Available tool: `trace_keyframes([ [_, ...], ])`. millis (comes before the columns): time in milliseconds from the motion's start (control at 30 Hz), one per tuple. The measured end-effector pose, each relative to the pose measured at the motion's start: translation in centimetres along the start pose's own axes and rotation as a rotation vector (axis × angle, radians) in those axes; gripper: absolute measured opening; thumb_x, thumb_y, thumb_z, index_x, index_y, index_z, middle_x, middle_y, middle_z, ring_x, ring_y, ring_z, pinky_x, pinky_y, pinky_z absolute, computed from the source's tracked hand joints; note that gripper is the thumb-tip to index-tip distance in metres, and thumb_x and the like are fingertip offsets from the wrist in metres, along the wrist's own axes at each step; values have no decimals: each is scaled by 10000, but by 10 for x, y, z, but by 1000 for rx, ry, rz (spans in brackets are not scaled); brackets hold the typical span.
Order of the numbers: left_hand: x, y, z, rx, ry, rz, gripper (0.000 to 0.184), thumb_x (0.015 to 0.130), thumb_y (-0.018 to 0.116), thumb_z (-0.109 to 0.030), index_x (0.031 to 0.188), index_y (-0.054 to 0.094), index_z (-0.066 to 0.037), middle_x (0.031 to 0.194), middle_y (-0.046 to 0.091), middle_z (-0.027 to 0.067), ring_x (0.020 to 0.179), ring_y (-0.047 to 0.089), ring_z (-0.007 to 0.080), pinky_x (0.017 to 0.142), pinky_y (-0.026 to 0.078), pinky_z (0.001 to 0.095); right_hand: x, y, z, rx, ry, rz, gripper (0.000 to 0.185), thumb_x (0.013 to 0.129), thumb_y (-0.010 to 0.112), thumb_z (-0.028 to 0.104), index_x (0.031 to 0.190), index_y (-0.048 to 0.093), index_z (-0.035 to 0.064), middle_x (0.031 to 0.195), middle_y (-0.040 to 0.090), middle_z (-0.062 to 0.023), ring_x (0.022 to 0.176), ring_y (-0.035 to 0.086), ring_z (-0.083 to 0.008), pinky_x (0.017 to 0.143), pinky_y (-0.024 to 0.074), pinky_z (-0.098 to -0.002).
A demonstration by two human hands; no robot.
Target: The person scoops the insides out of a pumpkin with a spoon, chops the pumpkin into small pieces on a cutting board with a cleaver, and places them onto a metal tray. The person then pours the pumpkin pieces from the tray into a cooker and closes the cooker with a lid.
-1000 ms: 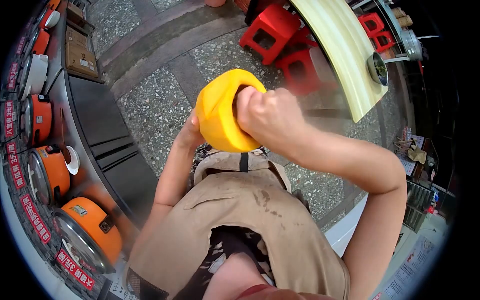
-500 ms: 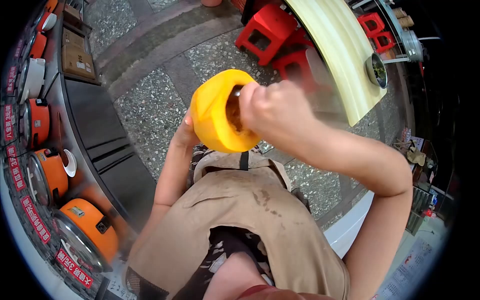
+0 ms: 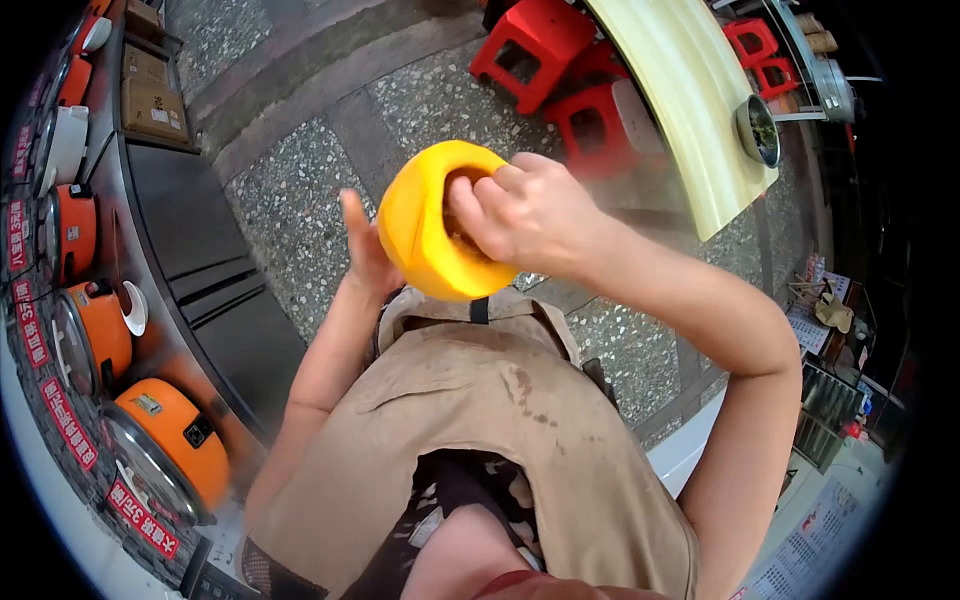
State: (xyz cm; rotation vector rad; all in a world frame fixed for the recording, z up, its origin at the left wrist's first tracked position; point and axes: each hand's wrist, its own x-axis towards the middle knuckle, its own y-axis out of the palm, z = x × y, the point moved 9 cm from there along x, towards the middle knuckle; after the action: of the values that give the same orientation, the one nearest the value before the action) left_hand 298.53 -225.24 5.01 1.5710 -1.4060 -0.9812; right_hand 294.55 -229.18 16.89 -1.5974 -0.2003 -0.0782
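Note:
A hollowed pumpkin (image 3: 412,213), peeled to bright orange-yellow flesh with flat cut facets, is held in the air before my apron, its round opening turned to the right. My left hand (image 3: 372,255) supports it from the left; the thumb sticks up, away from the flesh, and the fingers are hidden behind the pumpkin. My right hand (image 3: 520,212) is curled with its fingertips inside the opening. The shiny metal tool glimpsed in that hand earlier is now hidden by the fingers and rim. Darker, stringy flesh shows on the inner wall.
On the left, orange cookers (image 3: 172,440) line a steel counter (image 3: 165,290) with a white ladle (image 3: 134,308) and cardboard boxes (image 3: 155,108). Red stools (image 3: 535,50) stand by a pale table (image 3: 665,75) bearing a metal bowl (image 3: 758,132). Stone-chip paving (image 3: 290,190) lies below.
The pumpkin has turned slightly, so its opening shows more. My right fingers reach deeper inside. My left thumb has lifted off the pumpkin's side, and the metal glint is no longer visible.

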Motion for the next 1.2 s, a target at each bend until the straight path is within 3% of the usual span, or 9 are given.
trace_keyframes([
  [33, -2, 3, 10, -244, -80, -27, 757, 808, 569, -553, 1332, 371, -44, 1297, 463, 123, 1171, 488, 248, 986, 415, 387, -1, 0, 8, -23, -120, -69, 121, 677, 585, 160, 693, 536, 50, 577, 566, -25, 565, 607, -158, 512, 451, -277],
  [167, 0, -39, 38, -22, -62, -139, 422, 963, 383, -326, 1289, 407, -60, 1227, 510, 116, 1127, 526, 225, 962, 445, 396, -4, 15, 21, -59, -380, -187, 137, 688, 569, 175, 699, 534, 42, 582, 530, 6, 564, 571, -135, 544, 430, -257],
  [400, -11, -15, 55, -437, -359, 23, 583, 927, 345, -514, 1355, 339, -118, 1327, 433, 110, 1209, 455, 259, 1022, 378, 450, -14, 15, 28, 16, -569, -208, 140, 692, 566, 177, 681, 513, 48, 571, 520, 16, 564, 559, -134, 545, 411, -259],
  [467, -11, -19, 54, -585, -326, 8, 713, 875, 323, -631, 1382, 302, -131, 1364, 390, 120, 1254, 402, 279, 1047, 337, 465, -13, 7, 25, -119, -446, -215, 132, 687, 566, 165, 680, 511, 45, 560, 511, 19, 553, 553, -128, 540, 406, -247],
  [567, -10, -30, 26, -31, -94, -160, 894, 785, 315, -754, 1389, 286, -95, 1369, 378, 142, 1264, 381, 299, 1064, 299, 466, -22, -17, 8, -215, -187, -131, 166, 673, 580, 143, 736, 553, -8, 544, 517, 11, 505, 540, -117, 499, 393, -237],
  [633, -7, -17, 20, -164, 4, 6, 885, 791, 322, -744, 1383, 296, -87, 1367, 381, 142, 1260, 384, 298, 1066, 292, 464, -26, -21, 4, -312, -13, -41, 229, 643, 592, 118, 788, 592, -59, 534, 529, -6, 465, 526, -107, 452, 380, -239],
  [733, -9, -18, 11, 274, 109, -176, 864, 801, 333, -725, 1370, 318, -75, 1364, 387, 137, 1247, 397, 294, 1058, 294, 453, -23, -18, 3, -405, 228, 75, 236, 631, 592, 102, 791, 599, -71, 531, 526, -6, 451, 519, -103, 435, 376, -241],
  [933, -12, -33, 0, 260, 364, -411, 809, 825, 324, -689, 1324, 389, -56, 1322, 439, 132, 1210, 436, 271, 1016, 338, 431, -10, -9, -14, -260, 389, 159, 181, 632, 612, 99, 745, 600, -41, 530, 548, -22, 529, 612, -130, 451, 466, -268],
  [1200, 1, -21, 20, 46, 279, -240, 765, 842, 342, -646, 1285, 421, -27, 1245, 501, 137, 1126, 504, 267, 977, 389, 399, -4, 9, -13, 21, 265, 360, 55, 656, 632, 118, 681, 654, 74, 628, 633, -64, 611, 655, -218, 515, 513, -311],
])
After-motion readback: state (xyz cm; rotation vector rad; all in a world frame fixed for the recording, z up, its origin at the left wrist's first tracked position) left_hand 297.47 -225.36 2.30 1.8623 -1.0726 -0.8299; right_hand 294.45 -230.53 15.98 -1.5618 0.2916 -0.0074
